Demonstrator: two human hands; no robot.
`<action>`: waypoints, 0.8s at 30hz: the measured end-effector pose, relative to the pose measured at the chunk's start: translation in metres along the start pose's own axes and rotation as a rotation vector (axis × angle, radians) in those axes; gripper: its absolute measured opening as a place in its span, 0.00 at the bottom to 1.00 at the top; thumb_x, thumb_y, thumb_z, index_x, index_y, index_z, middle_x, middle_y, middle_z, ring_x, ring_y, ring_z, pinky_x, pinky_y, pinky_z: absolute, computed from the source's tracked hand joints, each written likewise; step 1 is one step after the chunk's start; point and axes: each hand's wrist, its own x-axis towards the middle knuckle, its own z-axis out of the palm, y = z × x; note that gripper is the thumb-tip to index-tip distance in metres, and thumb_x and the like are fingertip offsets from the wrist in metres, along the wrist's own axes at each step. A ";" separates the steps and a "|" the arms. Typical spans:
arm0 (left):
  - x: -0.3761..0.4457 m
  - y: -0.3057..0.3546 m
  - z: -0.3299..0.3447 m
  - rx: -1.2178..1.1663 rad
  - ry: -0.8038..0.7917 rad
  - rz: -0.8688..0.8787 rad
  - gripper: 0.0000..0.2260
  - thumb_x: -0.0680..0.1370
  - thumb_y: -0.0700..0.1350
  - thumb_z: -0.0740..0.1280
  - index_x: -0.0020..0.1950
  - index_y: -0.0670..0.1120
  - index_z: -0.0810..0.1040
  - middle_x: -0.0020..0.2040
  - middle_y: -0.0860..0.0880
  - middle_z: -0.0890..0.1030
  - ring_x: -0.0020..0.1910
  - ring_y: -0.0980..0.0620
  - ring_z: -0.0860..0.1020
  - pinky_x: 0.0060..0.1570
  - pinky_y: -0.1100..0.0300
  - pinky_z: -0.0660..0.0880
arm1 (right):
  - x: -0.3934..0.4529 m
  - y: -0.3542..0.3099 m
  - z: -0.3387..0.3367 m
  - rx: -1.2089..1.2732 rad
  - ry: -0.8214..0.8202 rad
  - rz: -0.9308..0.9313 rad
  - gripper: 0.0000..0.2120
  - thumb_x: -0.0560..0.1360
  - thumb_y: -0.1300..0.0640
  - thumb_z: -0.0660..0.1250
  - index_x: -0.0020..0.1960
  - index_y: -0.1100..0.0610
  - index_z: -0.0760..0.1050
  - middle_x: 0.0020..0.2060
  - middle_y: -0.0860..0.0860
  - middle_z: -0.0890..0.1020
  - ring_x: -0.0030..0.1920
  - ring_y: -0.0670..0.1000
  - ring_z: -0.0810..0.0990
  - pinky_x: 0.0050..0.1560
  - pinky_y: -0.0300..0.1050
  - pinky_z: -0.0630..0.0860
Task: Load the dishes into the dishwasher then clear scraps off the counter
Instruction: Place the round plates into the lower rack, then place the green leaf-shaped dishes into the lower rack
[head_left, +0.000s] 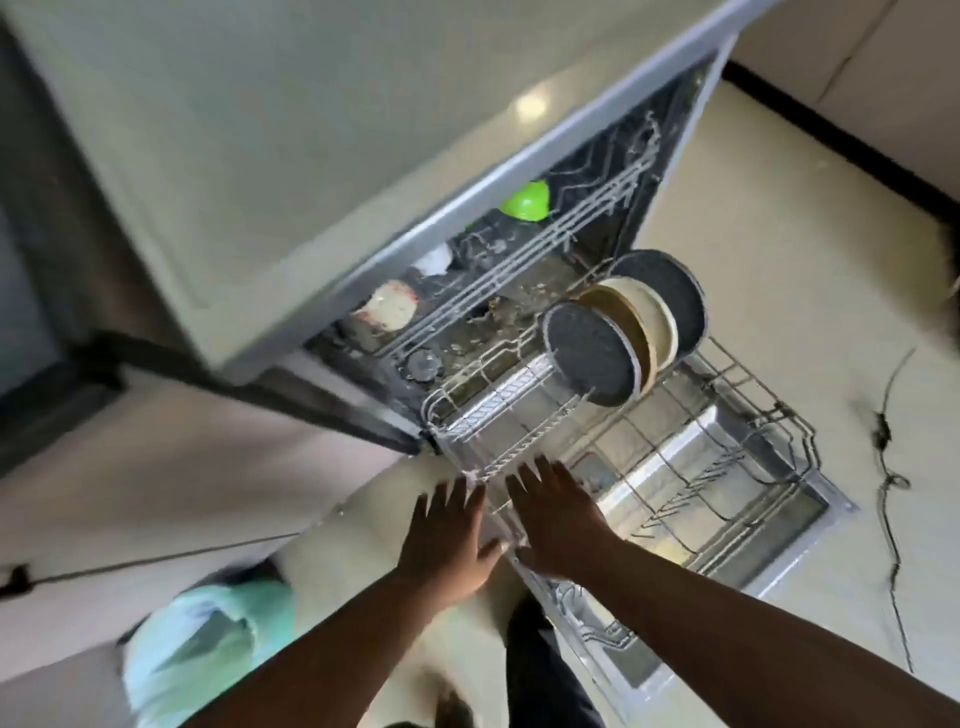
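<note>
Head view: both hands spread flat over the near edge of the pulled-out lower rack (649, 457) of the open dishwasher (519, 291).

Left hand (449, 540) and right hand (558, 519) lie side by side, each grip apart with fingers splayed, clamped on nothing; fingertips reach the rack's front rim. Four plates stand upright at the rack's far corner: two dark speckled plates (592, 353) outside, two cream plates (649, 322) between them, leaving most of the rack open. A green bowl (525, 200) and pale cup (389, 306) sit in the upper rack under the bench (311, 130) edge. A black cable (888, 483) trails on the floor right of the door.
</note>
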 end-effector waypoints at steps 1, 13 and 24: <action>-0.013 -0.009 0.001 -0.004 0.009 -0.032 0.35 0.77 0.66 0.52 0.78 0.49 0.49 0.79 0.44 0.52 0.77 0.43 0.51 0.74 0.47 0.50 | -0.002 -0.010 -0.006 -0.019 0.017 -0.030 0.44 0.70 0.38 0.68 0.76 0.61 0.58 0.74 0.63 0.61 0.75 0.64 0.56 0.74 0.59 0.52; -0.265 -0.102 0.073 -0.267 0.132 -0.461 0.51 0.62 0.74 0.26 0.79 0.49 0.44 0.79 0.45 0.46 0.78 0.43 0.45 0.74 0.47 0.42 | -0.054 -0.251 -0.022 -0.269 -0.025 -0.431 0.45 0.75 0.33 0.53 0.78 0.63 0.45 0.77 0.63 0.49 0.77 0.64 0.44 0.71 0.54 0.32; -0.531 -0.173 0.104 -0.245 0.564 -0.906 0.44 0.71 0.69 0.28 0.78 0.46 0.55 0.77 0.40 0.53 0.76 0.37 0.54 0.73 0.43 0.45 | -0.152 -0.521 -0.035 -0.474 0.129 -0.918 0.41 0.66 0.32 0.55 0.66 0.61 0.75 0.64 0.58 0.77 0.66 0.61 0.74 0.68 0.56 0.64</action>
